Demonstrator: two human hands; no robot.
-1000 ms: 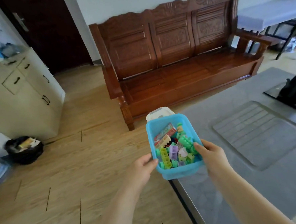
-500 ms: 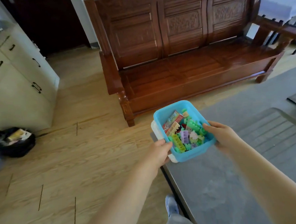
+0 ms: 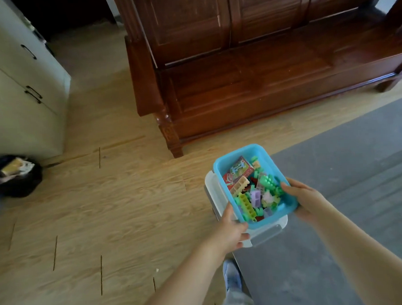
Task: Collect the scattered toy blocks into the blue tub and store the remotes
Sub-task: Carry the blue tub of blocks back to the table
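Observation:
The blue tub (image 3: pixel 228 161) is full of toy blocks (image 3: pixel 256 196) in green, yellow, purple and pink, with a red picture box at its far end. It rests on a white lid (image 3: pixel 212 189) that shows at its left and near sides, over the grey table's near-left corner. My left hand (image 3: pixel 229 232) grips the tub's near-left corner and the lid. My right hand (image 3: pixel 305 198) holds the tub's right rim, thumb over the edge. No remotes are in view.
The grey table (image 3: pixel 339 238) fills the lower right. A dark wooden bench (image 3: pixel 261 79) stands behind it. A white cabinet (image 3: pixel 17 92) is at the left, with a black bin (image 3: pixel 12 176) on the wooden floor beside it. My shoe (image 3: pixel 232 276) shows below the table edge.
The view has tilted down and closer. The tub has come down toward the table's corner, and the white lid now shows beneath it along its left and near sides.

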